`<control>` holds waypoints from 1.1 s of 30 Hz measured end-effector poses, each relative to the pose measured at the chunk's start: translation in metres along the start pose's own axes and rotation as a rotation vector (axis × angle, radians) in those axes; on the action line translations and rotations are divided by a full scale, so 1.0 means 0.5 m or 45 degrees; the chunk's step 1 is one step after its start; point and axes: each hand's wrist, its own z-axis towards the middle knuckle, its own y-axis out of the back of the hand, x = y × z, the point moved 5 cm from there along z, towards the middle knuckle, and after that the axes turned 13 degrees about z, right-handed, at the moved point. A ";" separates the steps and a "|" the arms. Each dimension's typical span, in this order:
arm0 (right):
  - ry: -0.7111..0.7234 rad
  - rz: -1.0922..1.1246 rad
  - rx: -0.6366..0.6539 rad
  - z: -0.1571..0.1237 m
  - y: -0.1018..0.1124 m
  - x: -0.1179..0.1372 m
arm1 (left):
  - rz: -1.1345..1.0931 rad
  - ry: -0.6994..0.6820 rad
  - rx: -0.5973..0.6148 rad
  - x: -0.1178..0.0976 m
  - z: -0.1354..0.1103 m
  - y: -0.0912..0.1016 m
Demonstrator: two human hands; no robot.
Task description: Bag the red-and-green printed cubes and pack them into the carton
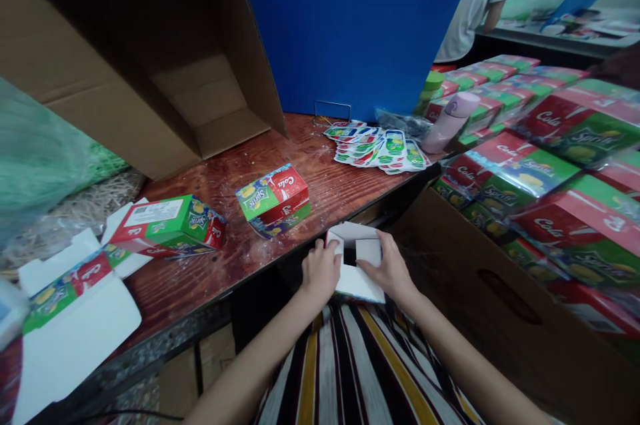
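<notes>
Close to my body I hold a small carton [357, 284] with its white inside showing and its end flaps spread. My left hand [321, 270] grips its left side, thumb over the edge. On the opposite side my right hand [393, 270] has its thumb on a flap and its fingers around the outside. On the table just ahead stands a closed Cola and Sprite box [274, 200]. Farther left lies another such box [167, 225] with a white label, beside flat unfolded cartons [83, 318].
A large open cardboard box [220, 98] stands on the wooden table [225, 272]. Printed cards [377, 147] lie near a pink bottle [450, 122]. Wrapped Cola and Sprite boxes [530, 172] fill a carton at right. A person in a white shirt [487, 2] is behind a blue panel [350, 25].
</notes>
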 end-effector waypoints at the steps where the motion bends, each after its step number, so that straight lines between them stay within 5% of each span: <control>1: 0.051 0.043 0.013 -0.002 0.001 0.006 | -0.075 0.001 -0.027 0.004 -0.003 -0.001; 8: 0.439 0.127 0.260 -0.024 0.014 0.034 | -0.962 -0.009 -0.285 0.042 -0.016 -0.044; 12: 0.391 0.002 0.441 -0.010 0.011 0.047 | -1.274 0.092 -0.209 0.052 -0.018 -0.075; 21: -0.041 -0.452 0.629 0.046 -0.046 0.052 | -1.344 0.192 -0.164 0.048 -0.011 -0.077; 33: -0.059 -0.478 0.813 0.063 -0.044 0.044 | -1.346 0.236 -0.113 0.046 -0.013 -0.079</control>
